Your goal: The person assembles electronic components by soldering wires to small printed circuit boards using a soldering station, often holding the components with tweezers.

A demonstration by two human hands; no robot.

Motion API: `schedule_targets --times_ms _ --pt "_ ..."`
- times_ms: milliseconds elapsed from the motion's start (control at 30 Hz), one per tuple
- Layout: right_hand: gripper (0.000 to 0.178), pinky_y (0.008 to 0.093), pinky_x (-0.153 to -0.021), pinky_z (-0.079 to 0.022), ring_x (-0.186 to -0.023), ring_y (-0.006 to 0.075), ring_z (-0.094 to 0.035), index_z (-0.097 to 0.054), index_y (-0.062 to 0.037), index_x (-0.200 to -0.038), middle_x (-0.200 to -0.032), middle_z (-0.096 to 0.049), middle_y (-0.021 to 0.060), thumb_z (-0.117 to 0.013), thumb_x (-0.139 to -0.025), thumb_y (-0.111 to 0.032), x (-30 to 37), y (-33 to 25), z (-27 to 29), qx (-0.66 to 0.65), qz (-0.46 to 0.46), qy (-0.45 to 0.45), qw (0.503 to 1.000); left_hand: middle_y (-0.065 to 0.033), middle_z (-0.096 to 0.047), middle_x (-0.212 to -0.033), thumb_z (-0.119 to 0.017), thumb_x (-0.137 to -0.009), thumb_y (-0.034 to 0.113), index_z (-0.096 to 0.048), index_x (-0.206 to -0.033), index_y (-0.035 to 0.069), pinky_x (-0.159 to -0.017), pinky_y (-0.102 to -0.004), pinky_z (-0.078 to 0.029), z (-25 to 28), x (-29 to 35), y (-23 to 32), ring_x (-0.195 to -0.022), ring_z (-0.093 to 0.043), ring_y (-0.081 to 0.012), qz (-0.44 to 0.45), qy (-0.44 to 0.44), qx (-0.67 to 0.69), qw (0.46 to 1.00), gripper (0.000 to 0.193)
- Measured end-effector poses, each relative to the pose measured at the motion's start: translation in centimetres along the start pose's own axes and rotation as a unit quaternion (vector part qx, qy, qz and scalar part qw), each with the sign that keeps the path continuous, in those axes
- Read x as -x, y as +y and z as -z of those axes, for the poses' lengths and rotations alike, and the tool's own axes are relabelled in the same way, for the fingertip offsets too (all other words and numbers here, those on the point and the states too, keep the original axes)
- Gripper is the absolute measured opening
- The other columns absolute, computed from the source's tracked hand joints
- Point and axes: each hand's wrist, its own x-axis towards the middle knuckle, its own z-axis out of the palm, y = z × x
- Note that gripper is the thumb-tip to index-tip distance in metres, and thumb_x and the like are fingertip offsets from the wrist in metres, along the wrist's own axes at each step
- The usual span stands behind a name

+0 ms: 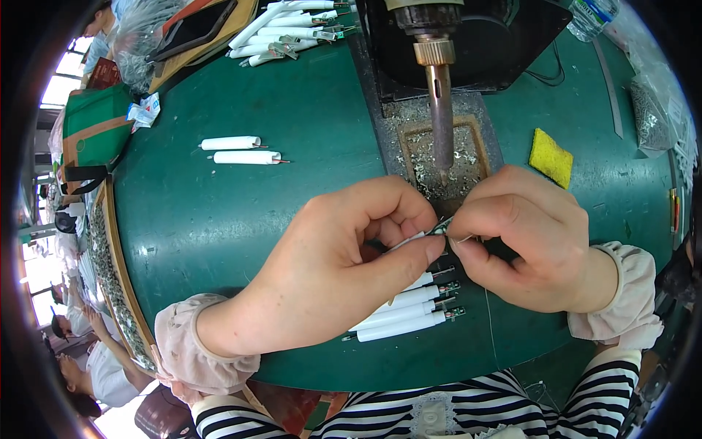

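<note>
My left hand (314, 271) pinches a slim white tube (408, 241) between thumb and fingers. A small green circuit board (441, 227) sticks out of the tube's right end. Touching that end, my right hand (537, 241) is closed with thumb and forefinger on a thin wire (465, 238); its exact hold is partly hidden. Just beyond both hands a soldering iron (442, 110) points down, its tip above a debris-strewn tray (484, 139). Under my hands lie several white tubes (401, 327) in a row, small circuit boards at their right ends.
Two white tubes (245, 157) with red wires lie on the green table (292, 110). More tubes (292, 33) are piled at the back, beside a phone (194, 29). A yellow sponge (550, 159) sits right of the iron. Other people (106, 366) sit at far left.
</note>
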Motion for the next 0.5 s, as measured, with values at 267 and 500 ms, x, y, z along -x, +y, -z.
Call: schedule_targets --times_ms 267,500 --pt "0.028 0.0209 -0.048 -0.042 -0.06 0.0123 -0.052 -0.056 -0.0011 -0.092 -0.077 -0.055 0.0061 -0.065 -0.066 0.005 -0.4 -0.6 1.3 -0.117 -0.106 -0.065 0.985 -0.0037 -0.056 -0.074 -0.059 -0.081 0.002 -0.052 -0.09 -0.002 -0.049 -0.0173 -0.042 0.1 0.2 0.2 -0.061 -0.054 -0.006 0.03 0.002 0.099 0.995 0.012" --pt "0.021 0.0201 -0.061 -0.046 -0.074 0.0108 -0.052 -0.053 0.0019 -0.095 -0.093 -0.051 0.009 -0.061 -0.076 0.003 -0.1 -0.2 1.4 -0.252 -0.211 -0.11 0.938 -0.0038 -0.056 -0.074 -0.06 -0.08 0.003 -0.052 -0.088 -0.001 -0.049 -0.0172 -0.043 0.3 0.1 0.2 -0.06 -0.054 -0.0068 0.043 -0.019 0.112 0.993 0.012"
